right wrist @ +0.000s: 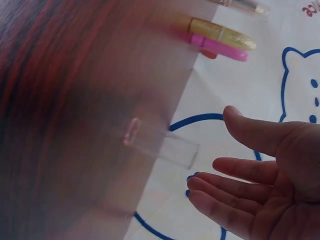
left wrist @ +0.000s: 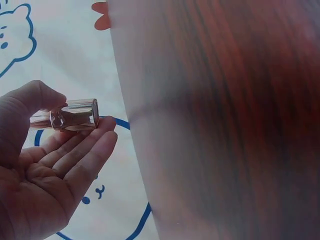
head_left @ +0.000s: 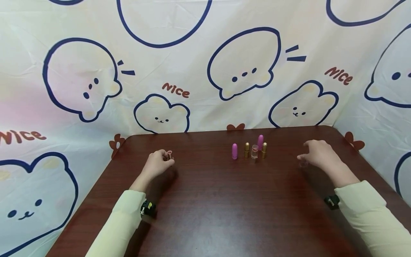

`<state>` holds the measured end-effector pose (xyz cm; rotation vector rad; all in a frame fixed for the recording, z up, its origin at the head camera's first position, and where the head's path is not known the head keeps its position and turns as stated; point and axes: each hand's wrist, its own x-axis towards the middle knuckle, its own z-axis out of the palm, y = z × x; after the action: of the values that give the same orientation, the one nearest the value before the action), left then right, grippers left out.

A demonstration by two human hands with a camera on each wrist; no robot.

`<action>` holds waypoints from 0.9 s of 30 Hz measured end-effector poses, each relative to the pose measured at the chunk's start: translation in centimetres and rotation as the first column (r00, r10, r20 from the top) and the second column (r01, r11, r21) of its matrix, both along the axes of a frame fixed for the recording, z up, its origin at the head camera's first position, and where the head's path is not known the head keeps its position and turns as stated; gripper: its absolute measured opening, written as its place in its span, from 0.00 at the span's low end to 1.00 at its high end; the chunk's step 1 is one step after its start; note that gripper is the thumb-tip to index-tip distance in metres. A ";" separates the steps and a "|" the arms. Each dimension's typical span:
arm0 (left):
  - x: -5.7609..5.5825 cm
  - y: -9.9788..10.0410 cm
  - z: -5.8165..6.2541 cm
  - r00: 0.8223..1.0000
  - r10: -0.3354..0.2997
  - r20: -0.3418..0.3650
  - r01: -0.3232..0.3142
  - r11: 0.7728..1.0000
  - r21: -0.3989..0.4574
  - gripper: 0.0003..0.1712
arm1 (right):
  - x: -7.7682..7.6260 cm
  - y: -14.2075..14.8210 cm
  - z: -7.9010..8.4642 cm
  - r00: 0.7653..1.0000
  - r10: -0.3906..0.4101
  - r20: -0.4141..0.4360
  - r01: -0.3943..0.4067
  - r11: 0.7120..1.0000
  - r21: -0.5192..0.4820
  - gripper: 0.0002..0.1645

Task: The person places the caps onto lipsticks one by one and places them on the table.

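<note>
At the table's left side my left hand (head_left: pixel 158 162) pinches a shiny rose-gold lipstick tube (head_left: pixel 170 155). In the left wrist view the thumb rests on one side of the lipstick tube (left wrist: pixel 80 115) and the fingers lie stretched along the other. A clear cap (right wrist: pixel 162 142) with a pinkish rim stands on the table in the right wrist view. Just beside it my right hand (right wrist: pixel 255 185) has its fingers spread, with a gap between them and the cap. From the head view the right hand (head_left: pixel 319 155) partly covers that clear cap (head_left: pixel 303 163).
Toward the back of the brown table (head_left: pixel 205 207) stand a pink tube (head_left: pixel 234 151), a gold tube (head_left: pixel 247 150), a clear-capped tube (head_left: pixel 254 152), a second pink tube (head_left: pixel 260 142) and another gold tube (head_left: pixel 264 150). A printed cloth (head_left: pixel 199 67) hangs behind the table.
</note>
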<state>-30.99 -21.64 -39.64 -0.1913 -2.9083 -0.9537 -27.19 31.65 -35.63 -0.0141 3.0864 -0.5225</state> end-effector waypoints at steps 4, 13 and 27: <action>0.4 0.1 0.2 1.000 -0.009 -0.012 0.009 1.000 0.006 0.10 | -0.3 0.6 -0.7 0.999 0.012 0.030 -0.012 1.000 0.002 0.36; 0.9 0.2 0.4 1.000 -0.020 -0.021 0.020 1.000 0.019 0.08 | -1.0 1.3 -1.8 0.998 0.045 0.051 -0.045 0.999 0.001 0.31; 1.6 0.8 0.9 0.998 -0.051 -0.039 0.053 0.997 0.049 0.07 | -0.9 1.6 -2.7 0.998 0.041 0.049 -0.041 0.999 0.004 0.21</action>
<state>-29.43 -20.86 -38.73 -0.2804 -2.8550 -1.0187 -28.06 33.28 -38.37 -0.0639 3.0324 -0.5062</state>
